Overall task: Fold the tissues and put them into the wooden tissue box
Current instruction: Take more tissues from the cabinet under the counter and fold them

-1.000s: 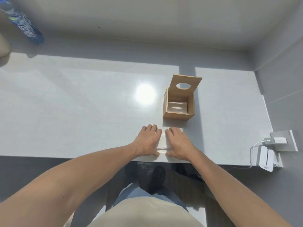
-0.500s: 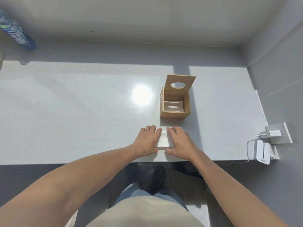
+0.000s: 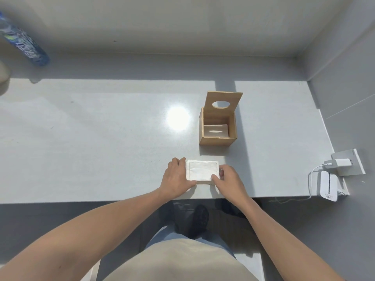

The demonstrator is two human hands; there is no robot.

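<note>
Hands are at the two sides of the tissues, near the front edge of the counter. Left hand lies against the left side of the stack, thumb on its front-left corner. Right hand pinches the front-right corner w/ thumb and fingers. So both hands hold the stack by its sides, not clenched, not released.

What changed: 1 s ago both hands lay flat on top, pressing, and the tissues were almost hidden. Half a sec. ago the hands began to part. Now the top is fully open to see: a white, nearly square, folded stack, some layers visible at the edges. I judge the fold is pressed and finished, and the hands now take it for lifting.

Box stands behind the stack, a bit to the right, apart from it. Its lid w/ the oval hole is raised at the back, so the top is open. Inside, at the bottom, a white folded tissue is already there.

Next move, I think, is lift and carry to the box, then lower in. Risk: loose layers may slip or unfold, bc only the sides are held.

Bottle is at the far left corner; charger hangs beyond the right edge. Both well apart.
</note>
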